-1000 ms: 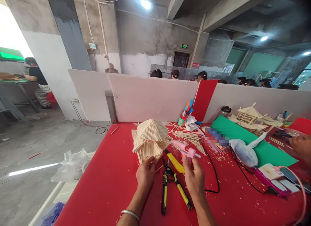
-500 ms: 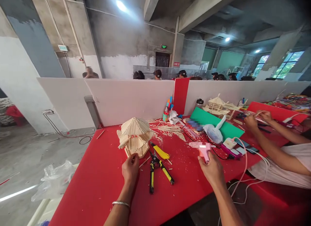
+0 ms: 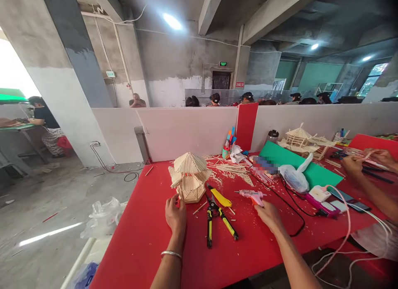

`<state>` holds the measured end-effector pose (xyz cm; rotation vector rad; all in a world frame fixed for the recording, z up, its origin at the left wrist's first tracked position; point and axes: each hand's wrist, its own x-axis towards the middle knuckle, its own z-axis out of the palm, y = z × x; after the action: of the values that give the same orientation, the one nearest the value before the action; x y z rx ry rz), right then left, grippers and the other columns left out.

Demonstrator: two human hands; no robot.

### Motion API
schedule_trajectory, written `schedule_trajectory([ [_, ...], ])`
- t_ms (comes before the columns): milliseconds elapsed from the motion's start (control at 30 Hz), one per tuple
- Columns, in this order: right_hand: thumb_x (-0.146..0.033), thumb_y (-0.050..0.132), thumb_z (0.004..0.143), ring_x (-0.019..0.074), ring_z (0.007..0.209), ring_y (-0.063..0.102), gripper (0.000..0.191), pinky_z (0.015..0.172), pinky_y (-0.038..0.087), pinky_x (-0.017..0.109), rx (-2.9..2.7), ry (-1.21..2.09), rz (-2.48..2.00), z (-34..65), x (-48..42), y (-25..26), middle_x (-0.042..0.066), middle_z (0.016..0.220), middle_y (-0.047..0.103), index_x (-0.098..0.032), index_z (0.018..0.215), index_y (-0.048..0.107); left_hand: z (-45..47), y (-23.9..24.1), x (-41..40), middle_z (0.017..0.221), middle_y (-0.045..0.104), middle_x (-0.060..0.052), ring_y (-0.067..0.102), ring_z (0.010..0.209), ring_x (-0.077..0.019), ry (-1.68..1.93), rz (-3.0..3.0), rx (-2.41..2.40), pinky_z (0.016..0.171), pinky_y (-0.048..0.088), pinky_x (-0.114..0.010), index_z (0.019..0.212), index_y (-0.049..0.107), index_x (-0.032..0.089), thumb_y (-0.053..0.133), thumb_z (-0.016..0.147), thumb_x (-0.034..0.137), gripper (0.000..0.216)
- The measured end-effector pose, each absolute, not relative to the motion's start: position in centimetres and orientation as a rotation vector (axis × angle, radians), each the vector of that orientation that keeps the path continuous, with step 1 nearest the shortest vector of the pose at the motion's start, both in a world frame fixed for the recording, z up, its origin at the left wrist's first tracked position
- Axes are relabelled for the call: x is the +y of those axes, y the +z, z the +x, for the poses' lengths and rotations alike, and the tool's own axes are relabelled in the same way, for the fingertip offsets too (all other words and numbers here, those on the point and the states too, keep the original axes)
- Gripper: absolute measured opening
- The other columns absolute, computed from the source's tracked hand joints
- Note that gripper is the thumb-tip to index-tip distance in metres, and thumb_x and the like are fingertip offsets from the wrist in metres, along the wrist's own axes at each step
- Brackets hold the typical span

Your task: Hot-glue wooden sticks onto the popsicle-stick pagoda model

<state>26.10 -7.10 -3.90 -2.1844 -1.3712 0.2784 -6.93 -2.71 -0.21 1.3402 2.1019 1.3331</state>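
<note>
A small pavilion model of pale wooden sticks, with a tiered roof, stands upright on the red table. At its front left corner is my left hand, its fingers bent and a little apart, with red showing between them. The fingertips are beside the model's base; whether they touch it I cannot tell. My right hand grips a pink hot glue gun by the handle, nozzle to the left. Between the hands lie black-and-yellow pruning shears, blades spread, and a yellow-handled cutter.
Loose sticks and crumbs lie behind. A plastic bag rests by a green board. A power strip and cables are at right, near a co-worker's hands. A white partition runs along the back.
The view has swung left, so things appear farther right. My left hand has shifted left along the model's base and its fingers have loosened. The glue gun has turned flatter and moved nearer the model.
</note>
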Motion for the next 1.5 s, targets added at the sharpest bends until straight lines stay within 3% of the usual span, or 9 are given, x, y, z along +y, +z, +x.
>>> schedule_trajectory([
  [200,-0.041,0.048,0.082,0.0282,0.074,0.064,0.036,0.063,0.045,0.036,-1.31,0.11,-2.424,26.0,-6.9,-4.0,0.017,0.084,0.068,-0.014,0.091,0.07,-7.1,-1.5,-2.1,0.116,0.068,-0.008,0.06,0.108,-0.0237,1.298,1.471,2.069,0.091,0.047,-0.034,0.115,0.068,0.022,0.056,0.081,0.018,0.036],
  [300,-0.033,0.05,0.081,0.035,0.093,0.062,0.043,0.072,0.047,0.042,-1.253,-0.028,-2.465,25.5,-7.4,-3.8,0.025,0.102,0.063,-0.005,0.11,0.065,-7.0,-1.5,-2.2,0.108,0.07,-0.009,0.061,0.107,-0.0245,1.248,1.486,2.054,0.088,0.048,-0.034,0.116,0.068,0.021,0.058,0.08,0.02,0.037],
  [400,-0.029,0.048,0.083,0.0338,0.104,0.058,0.048,0.083,0.047,0.044,-1.276,-0.281,-2.251,23.6,-8.0,-3.9,0.024,0.116,0.059,-0.006,0.124,0.058,-6.8,-1.3,-2.3,0.104,0.071,-0.008,0.062,0.106,-0.0241,1.215,1.474,2.057,0.084,0.048,-0.032,0.116,0.068,0.022,0.058,0.081,0.022,0.036],
  [467,-0.033,0.045,0.087,0.03,0.1,0.058,0.044,0.083,0.048,0.042,-1.364,-0.424,-1.927,21.3,-8.5,-4.2,0.019,0.111,0.061,-0.01,0.121,0.06,-6.7,-1.2,-2.3,0.105,0.071,-0.007,0.062,0.104,-0.023,1.201,1.493,2.038,0.082,0.047,-0.03,0.113,0.068,0.021,0.057,0.081,0.022,0.033],
  [600,-0.039,0.044,0.095,0.0223,0.096,0.061,0.033,0.081,0.05,0.035,-1.546,-0.391,-1.566,15.9,-9.4,-4.7,0.011,0.106,0.065,-0.019,0.113,0.063,-6.6,-1.3,-2.3,0.099,0.073,-0.005,0.064,0.094,-0.0203,1.145,1.537,2.014,0.076,0.043,-0.027,0.103,0.07,0.022,0.055,0.083,0.022,0.025],
  [933,-0.032,0.045,0.096,0.021,0.092,0.061,0.027,0.079,0.049,0.034,-1.571,-0.403,-1.53,12.7,-10.8,-6.8,0.009,0.102,0.065,-0.021,0.111,0.064,-6.0,-1.4,-2.6,0.092,0.074,-0.004,0.064,0.09,-0.0195,1.077,1.671,1.987,0.073,0.04,-0.025,0.088,0.074,0.024,0.058,0.083,0.027,0.018],
  [1167,-0.029,0.044,0.096,0.0173,0.095,0.062,0.027,0.085,0.048,0.029,-1.687,-0.121,-1.387,9.9,-8.9,-0.8,0.008,0.101,0.067,-0.02,0.108,0.066,-5.6,-0.8,-2.8,0.086,0.074,-0.003,0.066,0.078,-0.0159,0.981,1.654,1.921,0.065,0.038,-0.023,0.088,0.074,0.023,0.055,0.085,0.028,0.02],
  [1333,-0.03,0.058,0.087,0.0182,0.08,0.067,0.021,0.067,0.046,0.024,-1.812,0.188,-1.631,6.6,-4.7,3.1,0.005,0.088,0.072,-0.022,0.102,0.071,-5.5,-0.6,-3.1,0.083,0.074,-0.003,0.066,0.075,-0.0157,0.975,1.6,1.829,0.063,0.039,-0.022,0.097,0.075,0.025,0.054,0.084,0.028,0.025],
  [1500,-0.04,0.052,0.091,0.0197,0.078,0.07,0.031,0.065,0.045,0.024,-1.734,0.258,-1.652,5.7,-2.4,2.4,0.008,0.085,0.074,-0.022,0.106,0.072,-5.3,-0.6,-3.3,0.079,0.074,-0.001,0.066,0.072,-0.0156,0.979,1.547,1.787,0.061,0.039,-0.022,0.103,0.075,0.028,0.055,0.082,0.027,0.029],
])
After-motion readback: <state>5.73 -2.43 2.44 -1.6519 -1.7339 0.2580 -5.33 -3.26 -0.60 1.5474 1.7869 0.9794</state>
